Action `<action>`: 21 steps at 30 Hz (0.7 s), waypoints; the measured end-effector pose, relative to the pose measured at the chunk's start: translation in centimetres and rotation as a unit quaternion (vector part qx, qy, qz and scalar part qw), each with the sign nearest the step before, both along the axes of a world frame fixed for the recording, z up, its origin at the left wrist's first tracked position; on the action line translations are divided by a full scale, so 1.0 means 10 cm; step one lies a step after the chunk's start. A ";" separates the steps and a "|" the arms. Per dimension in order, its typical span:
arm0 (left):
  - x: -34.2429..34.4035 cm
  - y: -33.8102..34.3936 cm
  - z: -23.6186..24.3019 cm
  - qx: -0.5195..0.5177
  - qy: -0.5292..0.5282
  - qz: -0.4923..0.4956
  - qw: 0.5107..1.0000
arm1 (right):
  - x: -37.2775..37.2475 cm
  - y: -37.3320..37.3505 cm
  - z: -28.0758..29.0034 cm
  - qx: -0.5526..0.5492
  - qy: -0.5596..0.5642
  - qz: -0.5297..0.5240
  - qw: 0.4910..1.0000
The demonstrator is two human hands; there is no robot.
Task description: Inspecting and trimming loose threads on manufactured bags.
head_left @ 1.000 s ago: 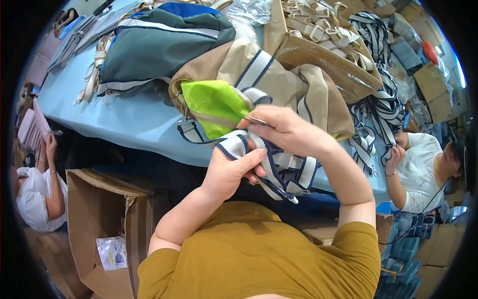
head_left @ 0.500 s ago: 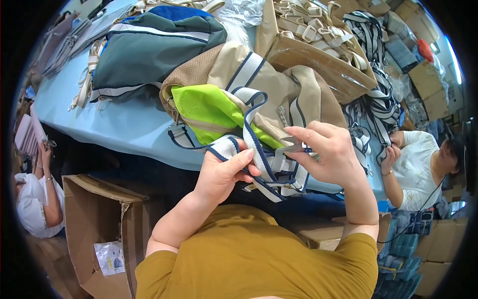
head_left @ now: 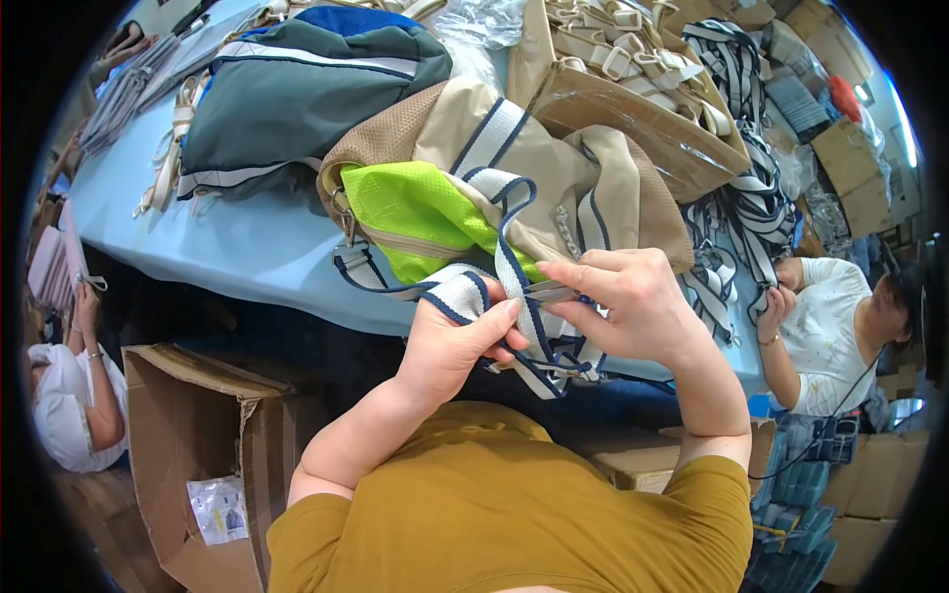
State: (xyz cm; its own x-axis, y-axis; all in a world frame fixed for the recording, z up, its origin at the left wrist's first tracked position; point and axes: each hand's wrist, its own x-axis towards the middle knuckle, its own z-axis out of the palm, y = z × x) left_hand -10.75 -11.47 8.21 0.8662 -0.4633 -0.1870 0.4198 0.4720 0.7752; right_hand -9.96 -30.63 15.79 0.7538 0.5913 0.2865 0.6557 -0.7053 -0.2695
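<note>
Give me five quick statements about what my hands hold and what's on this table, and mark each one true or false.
1. Your left hand holds white-and-navy webbing. True.
2. Your right hand holds a small metal tool. True.
3. The cardboard box beyond the beige bag contains beige straps. True.
4. A dark green bag lies right of the beige one. False: the dark green bag lies to its left.
5. The work surface is red. False: the table is light blue.
</note>
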 end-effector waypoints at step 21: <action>0.13 0.10 -0.08 -0.124 0.122 0.034 0.984 | -0.98 -1.39 -0.77 0.276 0.001 -0.584 0.764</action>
